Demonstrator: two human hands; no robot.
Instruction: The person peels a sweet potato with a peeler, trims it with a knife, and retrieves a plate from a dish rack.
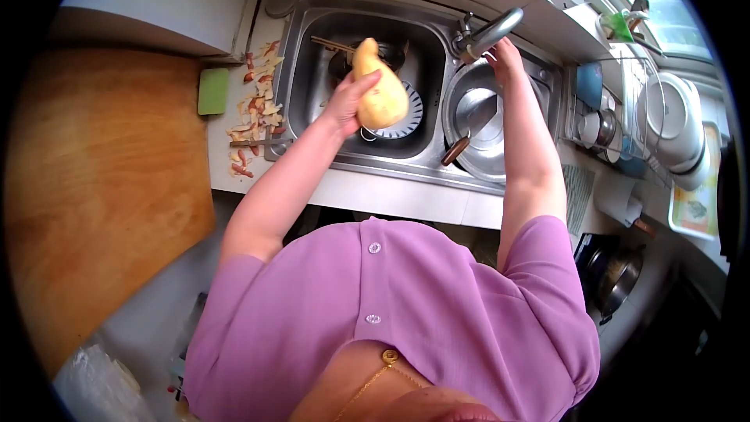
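Observation:
My left hand is closed around a large, pale yellow peeled sweet potato, held over the left sink basin. Its narrow end points away from me. My right hand is at the faucet, with its fingers curled against the spout and partly hidden by it. Below that hand, a round metal basin sits in the right sink. Lying across it is a broad-bladed knife with a brown handle. Under the sweet potato are a white-and-dark patterned strainer and chopsticks.
Peelings lie scattered on the counter left of the sink, beside a green sponge. A wooden board or tabletop fills the left side. A dish rack with bowls and plates stands at right, and a pan sits lower down.

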